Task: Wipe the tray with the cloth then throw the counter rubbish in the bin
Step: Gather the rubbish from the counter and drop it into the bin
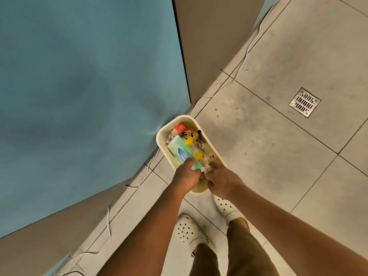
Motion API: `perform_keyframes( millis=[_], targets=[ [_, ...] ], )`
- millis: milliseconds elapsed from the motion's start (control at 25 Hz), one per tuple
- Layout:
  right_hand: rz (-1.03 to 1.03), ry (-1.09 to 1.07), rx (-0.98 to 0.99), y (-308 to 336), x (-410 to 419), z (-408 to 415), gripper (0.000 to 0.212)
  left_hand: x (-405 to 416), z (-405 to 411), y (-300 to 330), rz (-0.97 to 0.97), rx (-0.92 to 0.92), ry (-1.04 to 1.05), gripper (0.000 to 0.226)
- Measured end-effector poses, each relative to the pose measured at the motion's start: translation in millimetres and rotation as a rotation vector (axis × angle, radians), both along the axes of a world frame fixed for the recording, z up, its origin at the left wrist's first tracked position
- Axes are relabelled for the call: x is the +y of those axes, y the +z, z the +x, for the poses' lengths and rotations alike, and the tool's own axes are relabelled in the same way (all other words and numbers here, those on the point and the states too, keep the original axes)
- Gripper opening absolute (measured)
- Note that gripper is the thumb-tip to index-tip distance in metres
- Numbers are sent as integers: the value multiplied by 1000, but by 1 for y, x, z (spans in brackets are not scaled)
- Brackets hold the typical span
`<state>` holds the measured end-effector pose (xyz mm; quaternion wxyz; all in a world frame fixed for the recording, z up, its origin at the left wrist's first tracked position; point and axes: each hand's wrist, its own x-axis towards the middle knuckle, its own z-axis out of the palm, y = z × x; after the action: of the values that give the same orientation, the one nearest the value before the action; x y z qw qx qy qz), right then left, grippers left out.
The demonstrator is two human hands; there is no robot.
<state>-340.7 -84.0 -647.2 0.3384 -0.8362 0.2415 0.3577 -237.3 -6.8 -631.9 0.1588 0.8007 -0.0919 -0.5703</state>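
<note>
A cream bin stands on the tiled floor against the blue wall. It holds rubbish: a pale green tissue box, a yellow packet, a red-orange wrapper and crumpled paper. My left hand grips the near end of the tissue box inside the bin. Over the bin's near right side my right hand reaches down, its fingers loosely spread and touching the crumpled paper. The tray, the cloth and the counter are out of view.
A blue wall fills the left, with a brown panel beside it. A white cable runs along the floor by the wall. A metal floor drain sits at right. My feet in white clogs stand just before the bin.
</note>
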Motion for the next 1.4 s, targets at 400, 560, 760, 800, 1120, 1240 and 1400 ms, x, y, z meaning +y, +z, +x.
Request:
perform_keyframes(
  millis=[400,560,760,800,1120,1240,1400],
  targets=[
    [-14,153,48,-23,4,3,69,-6,-4,-27,17,-24,-40,62],
    [-32,212,85,-47,5,12,74,-8,8,-48,95,-121,-127,58],
    [-71,91,39,-23,12,4,62,-5,4,-25,47,-174,-55,62],
    [-62,64,33,-14,12,-1,60,-1,2,-15,35,-188,-44,62],
    [-54,-80,-21,89,11,-22,46,26,6,102,-30,-247,95,39],
    [-22,-189,-113,146,13,-8,41,27,7,170,-89,-235,187,35],
    [8,-235,-304,243,10,26,37,23,10,272,-205,-302,342,31]
  ],
)
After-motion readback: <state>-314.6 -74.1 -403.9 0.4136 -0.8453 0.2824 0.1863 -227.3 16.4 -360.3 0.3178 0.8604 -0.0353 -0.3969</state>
